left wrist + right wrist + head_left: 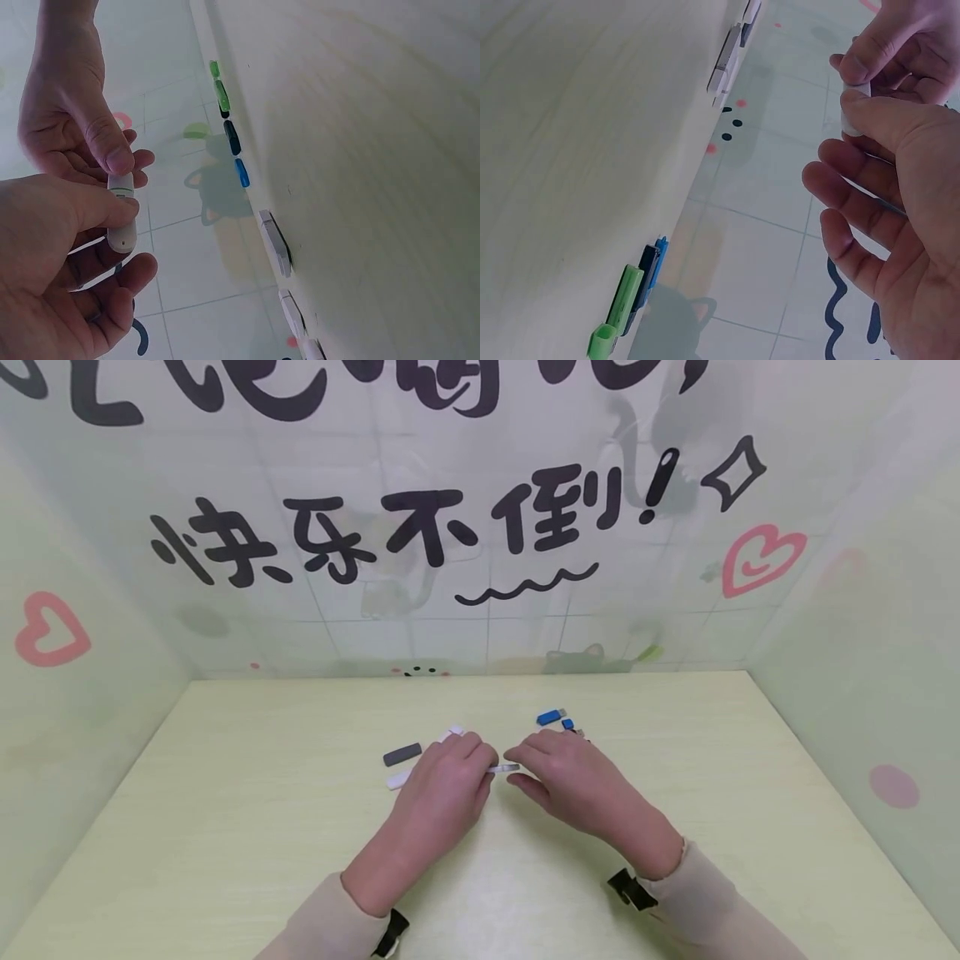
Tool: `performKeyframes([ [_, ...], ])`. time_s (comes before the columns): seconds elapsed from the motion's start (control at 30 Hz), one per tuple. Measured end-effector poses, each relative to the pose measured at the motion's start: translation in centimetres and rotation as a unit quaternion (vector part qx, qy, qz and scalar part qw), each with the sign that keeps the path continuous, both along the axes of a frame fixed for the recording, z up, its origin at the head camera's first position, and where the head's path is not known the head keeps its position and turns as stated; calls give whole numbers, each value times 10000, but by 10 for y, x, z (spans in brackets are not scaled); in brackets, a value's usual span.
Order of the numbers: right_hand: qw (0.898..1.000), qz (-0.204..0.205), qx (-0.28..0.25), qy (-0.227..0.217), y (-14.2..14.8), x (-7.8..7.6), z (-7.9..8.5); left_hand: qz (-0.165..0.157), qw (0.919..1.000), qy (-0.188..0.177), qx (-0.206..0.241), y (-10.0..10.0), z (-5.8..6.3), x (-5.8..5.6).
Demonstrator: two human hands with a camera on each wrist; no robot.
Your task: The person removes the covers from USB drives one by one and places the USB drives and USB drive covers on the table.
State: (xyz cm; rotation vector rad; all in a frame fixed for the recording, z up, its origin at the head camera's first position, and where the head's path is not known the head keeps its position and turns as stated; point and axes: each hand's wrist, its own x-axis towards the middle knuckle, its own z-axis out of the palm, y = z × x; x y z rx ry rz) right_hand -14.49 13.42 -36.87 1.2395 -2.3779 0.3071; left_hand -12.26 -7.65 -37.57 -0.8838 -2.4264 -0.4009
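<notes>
White stick (504, 768), head view: above worktop (247, 827), toward far edge, between left hand (450, 787) and right hand (576, 781); long axis runs hand to hand, roughly parallel with that edge. Left wrist view: left hand pinches one end, right hand's thumb on other. Right wrist view: right hand pinches it, remaining fingers loosely bent; neither hand nearer.

There are two hands (444, 787) (576, 778), one held stick (121, 238), one grey stick (402, 754) and two green pieces (625, 300) (600, 343).
</notes>
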Motion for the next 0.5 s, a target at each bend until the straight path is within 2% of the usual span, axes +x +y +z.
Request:
performKeyframes([
  [0.5,9999,110,-94,66,-1,0,-2,6,9999,-136,-5,0,4,4],
])
